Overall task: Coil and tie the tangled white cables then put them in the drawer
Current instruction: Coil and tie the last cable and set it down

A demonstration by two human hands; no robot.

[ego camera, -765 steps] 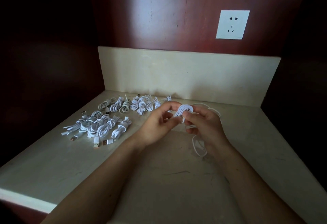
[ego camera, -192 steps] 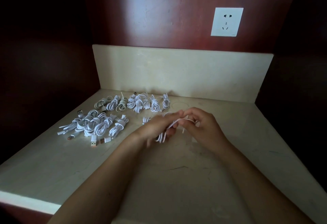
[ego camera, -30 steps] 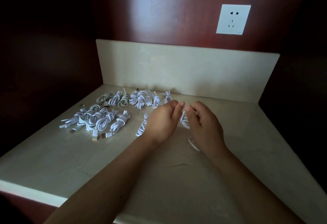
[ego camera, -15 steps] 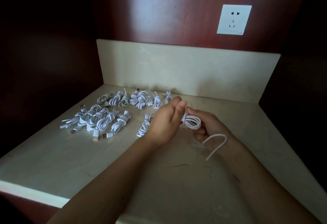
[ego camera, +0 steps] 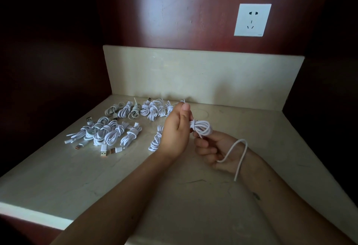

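Note:
My left hand [ego camera: 177, 130] grips a small coil of white cable [ego camera: 201, 127] above the counter, fingers curled round one end of the coil. Just below and to the right, my right hand [ego camera: 215, 150] holds the cable's loose tail [ego camera: 239, 153], which loops over my right wrist and hangs down. One tied white bundle [ego camera: 156, 140] lies on the counter just left of my left hand. Several more tied bundles lie in a front group [ego camera: 108, 134] and in a back row [ego camera: 143, 110]. No drawer is in view.
The beige stone counter [ego camera: 96, 179] has a lit front edge at the lower left and a raised backsplash [ego camera: 193, 76] behind. Dark red wood walls close in both sides. A white wall socket [ego camera: 251, 20] sits above the backsplash.
My right hand has dropped lower and toward me, pulling the loose tail out so it loops over my wrist. My left hand still holds the coil in about the same place.

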